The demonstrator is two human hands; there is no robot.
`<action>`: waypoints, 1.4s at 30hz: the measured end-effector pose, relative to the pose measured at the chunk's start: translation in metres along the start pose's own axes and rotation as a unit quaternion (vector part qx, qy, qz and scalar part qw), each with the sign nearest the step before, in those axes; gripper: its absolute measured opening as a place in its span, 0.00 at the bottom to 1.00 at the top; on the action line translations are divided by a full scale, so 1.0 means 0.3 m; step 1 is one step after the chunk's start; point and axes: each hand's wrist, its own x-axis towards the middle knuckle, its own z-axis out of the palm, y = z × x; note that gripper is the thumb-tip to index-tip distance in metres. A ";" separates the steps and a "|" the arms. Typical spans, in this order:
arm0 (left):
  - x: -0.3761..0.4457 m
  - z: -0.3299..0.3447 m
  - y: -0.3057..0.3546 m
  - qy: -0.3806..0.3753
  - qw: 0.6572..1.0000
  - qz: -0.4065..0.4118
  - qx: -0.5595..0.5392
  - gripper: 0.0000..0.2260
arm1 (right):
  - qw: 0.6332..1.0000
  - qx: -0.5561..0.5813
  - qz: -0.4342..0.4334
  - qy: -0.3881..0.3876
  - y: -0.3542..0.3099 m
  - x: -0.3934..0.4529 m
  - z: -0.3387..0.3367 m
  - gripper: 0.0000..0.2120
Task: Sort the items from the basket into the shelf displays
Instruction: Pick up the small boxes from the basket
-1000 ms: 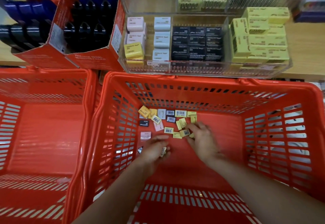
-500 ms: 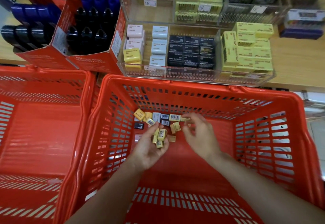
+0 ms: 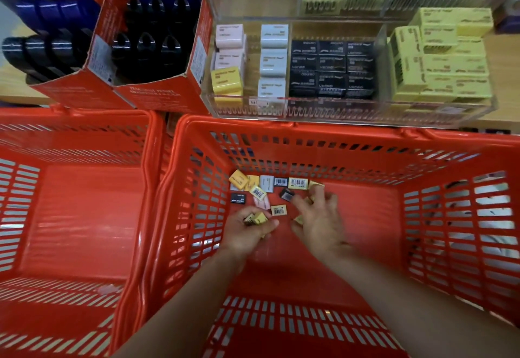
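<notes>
Far left: a second red basket (image 3: pixel 70 217), standing against the working one. Above it, on the shelf, a red carton (image 3: pixel 157 93) holding black and blue sharpeners.

Centre: the red basket (image 3: pixel 309 143) sits below the clear display tray (image 3: pixel 337 115). The tray's compartments hold, from left, pink, yellow and white erasers, then black erasers (image 3: pixel 332 67), then yellow-green boxes (image 3: pixel 441 56).

Loose erasers (image 3: pixel 267 188) lie in a cluster on the basket floor near its far wall, several showing barcodes. A black one (image 3: pixel 238 198) lies at the cluster's left edge.

Left hand (image 3: pixel 247 231): inside the basket, palm up, fingers curled round a few small yellow erasers (image 3: pixel 257 218).

Right hand (image 3: pixel 318 217): just beside the left, back of hand up, fingers bent down among the cluster's right end. A yellow piece shows at its fingertips and another under the thumb side; motion blur prevents confirming whether either is gripped.
</notes>
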 end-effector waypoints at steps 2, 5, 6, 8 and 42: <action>0.002 -0.002 0.003 0.006 1.000 -0.002 0.003 0.10 | 0.998 -0.043 -0.048 -0.025 0.025 -0.009 -0.002 0.27; -0.002 -0.001 0.007 -0.001 1.000 -0.005 0.009 0.09 | 0.991 -0.047 -0.074 -0.104 0.066 -0.012 -0.004 0.23; -0.005 0.001 0.010 -0.004 1.000 -0.003 0.008 0.09 | 0.990 -0.028 -0.067 -0.124 0.076 -0.012 -0.006 0.21; -0.015 0.005 0.019 -0.009 1.000 0.001 0.007 0.09 | 0.990 0.058 -0.027 -0.125 0.089 -0.016 -0.018 0.14; -0.924 0.150 0.812 -0.174 0.778 0.495 0.346 0.13 | 0.754 0.628 0.030 -0.190 0.019 -0.478 -1.327 0.25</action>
